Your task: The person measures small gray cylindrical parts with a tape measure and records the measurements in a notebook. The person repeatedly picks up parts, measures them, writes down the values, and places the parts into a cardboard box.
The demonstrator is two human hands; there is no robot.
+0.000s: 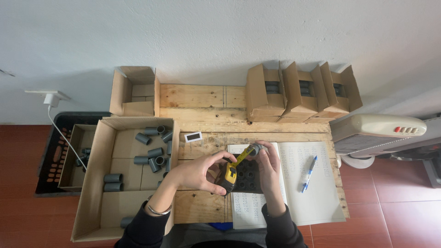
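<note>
Left hand (198, 172) fingers clench the tape measure (229, 174); right hand (268, 160) pinches a half-hidden grey pipe fitting (255, 148) at the tape's end.

Desk (202, 98): large open carton (94, 183) at left holding loose pipe couplings (154, 151); smaller open carton (133, 92) at far left; three open cartons (301, 94) side by side at far right. Open notebook (317, 183) at near right, pen (308, 173) lying on its right page, tray (248, 177) on its left page. Crate (53, 156) on the floor left of the desk; fan (376, 133) right of it.
</note>
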